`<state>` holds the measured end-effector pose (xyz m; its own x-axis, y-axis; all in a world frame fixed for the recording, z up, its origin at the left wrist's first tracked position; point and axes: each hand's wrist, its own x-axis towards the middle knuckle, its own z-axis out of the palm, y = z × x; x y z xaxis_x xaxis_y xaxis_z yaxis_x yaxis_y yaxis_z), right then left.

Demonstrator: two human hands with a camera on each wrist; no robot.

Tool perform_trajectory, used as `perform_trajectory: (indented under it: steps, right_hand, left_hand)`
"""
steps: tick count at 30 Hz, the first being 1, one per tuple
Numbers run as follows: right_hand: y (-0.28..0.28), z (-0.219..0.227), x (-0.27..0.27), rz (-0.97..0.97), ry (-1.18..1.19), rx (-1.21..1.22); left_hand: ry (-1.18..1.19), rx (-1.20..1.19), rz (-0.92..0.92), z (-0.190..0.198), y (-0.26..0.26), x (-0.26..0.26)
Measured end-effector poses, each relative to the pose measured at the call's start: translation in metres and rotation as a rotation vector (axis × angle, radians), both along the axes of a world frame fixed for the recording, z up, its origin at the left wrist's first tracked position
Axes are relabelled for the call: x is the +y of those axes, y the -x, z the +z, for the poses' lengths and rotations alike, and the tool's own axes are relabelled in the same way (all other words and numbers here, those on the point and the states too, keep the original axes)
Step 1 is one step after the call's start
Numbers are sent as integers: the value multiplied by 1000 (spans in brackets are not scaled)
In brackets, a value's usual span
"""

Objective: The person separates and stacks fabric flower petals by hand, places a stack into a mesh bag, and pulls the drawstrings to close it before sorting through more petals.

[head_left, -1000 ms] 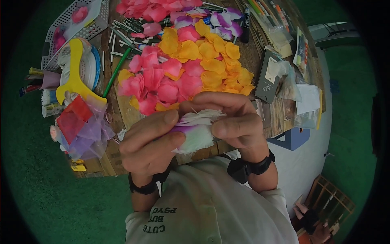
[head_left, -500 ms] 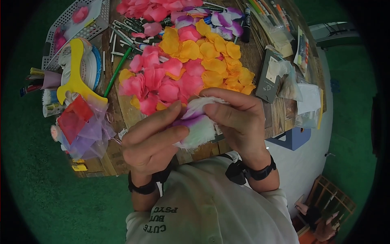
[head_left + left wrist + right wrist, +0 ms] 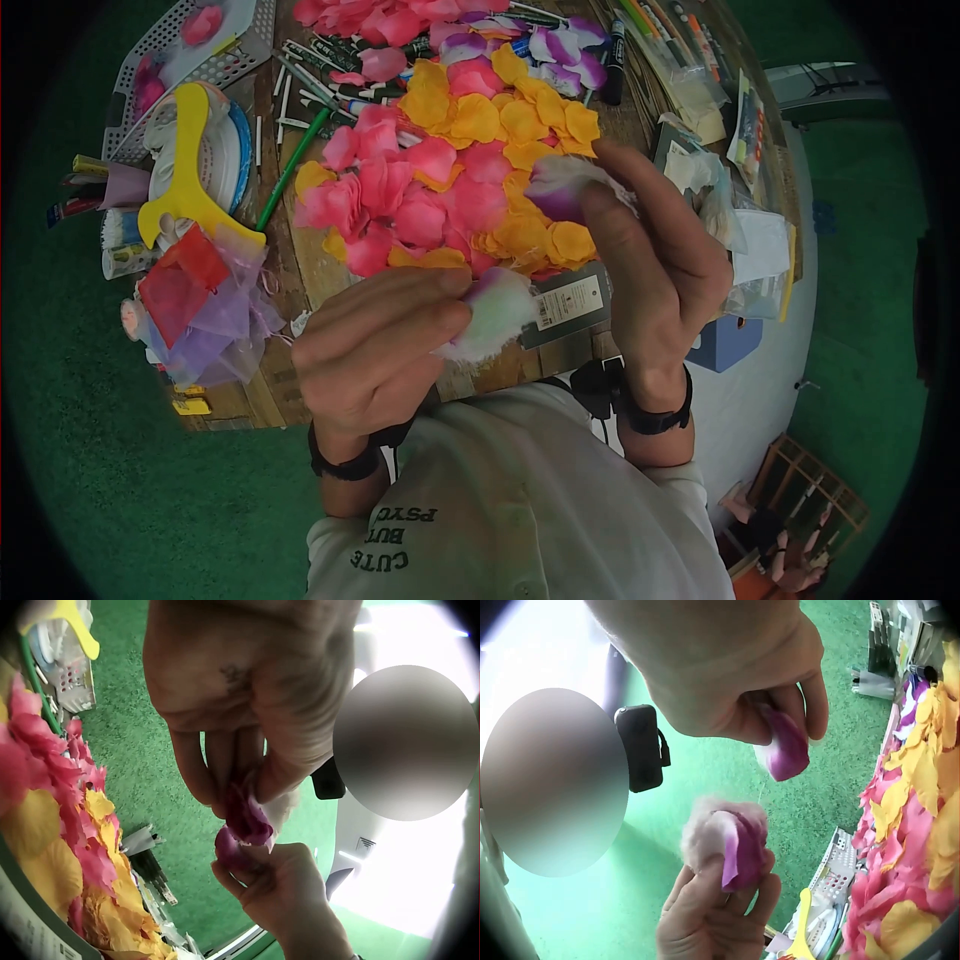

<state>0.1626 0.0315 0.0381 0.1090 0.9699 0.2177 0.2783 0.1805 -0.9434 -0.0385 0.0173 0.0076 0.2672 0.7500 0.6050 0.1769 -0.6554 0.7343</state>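
My left hand (image 3: 375, 345) pinches a small bunch of purple-and-white artificial petals (image 3: 500, 315) between thumb and fingers. In the right wrist view that bunch (image 3: 727, 832) has a frayed, fuzzy white edge and a folded purple part. Up and to the right, my right hand (image 3: 655, 255) holds another purple-and-white petal (image 3: 570, 185) by thumb and fingertips, apart from the bunch. This petal (image 3: 786, 750) hangs below the right fingers in the right wrist view, purple end down. Beyond both hands spread loose pink petals (image 3: 420, 212) and yellow petals (image 3: 525, 120) on the wooden table.
Pens (image 3: 310, 90) lie behind the petals, with a green stick (image 3: 292, 170) beside them. At left stand a perforated basket (image 3: 240, 62), a yellow Y-shaped piece (image 3: 190, 165) and mesh bags (image 3: 210, 300). A labelled dark card (image 3: 568, 305) lies near the front edge; plastic packets (image 3: 745, 240) are at right.
My hands have drawn apart. The right hand moved up and right with a petal that was together with the bunch, while the left stayed nearly in place. The labelled card now shows between them.
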Motion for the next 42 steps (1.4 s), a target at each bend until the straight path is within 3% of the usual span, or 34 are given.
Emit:
perform_trajectory:
  steps: [3, 5, 6, 8, 14, 21, 23, 29, 35, 42]
  right_hand:
    - [0, 3, 6, 35, -88, -132]
    - [2, 5, 9, 224, -181, -347]
    - [4, 8, 10, 223, -177, -348]
    - [7, 13, 12, 398, -137, -483]
    - [3, 15, 13, 544, 59, -308]
    - [1, 16, 12, 564, 225, -125]
    - [0, 15, 12, 591, 200, -230]
    - [6, 4, 7, 594, -39, -220]
    - [17, 3, 3, 518, -68, -410]
    - [18, 1, -3, 450, -22, -237]
  left_hand:
    - [16, -15, 30, 2, -1, 0]
    - [39, 159, 69, 10, -2, -1]
    - [43, 158, 67, 10, -3, -2]
    - [92, 149, 64, 10, -6, -4]
    - [192, 204, 137, 11, -3, -5]
    - [175, 223, 157, 12, -2, -3]
    - [193, 277, 200, 14, -2, -3]
    - [250, 279, 240, 11, -1, -4]
    - [257, 313, 314, 12, -3, -7]
    - [135, 387, 366, 10, -3, -8]
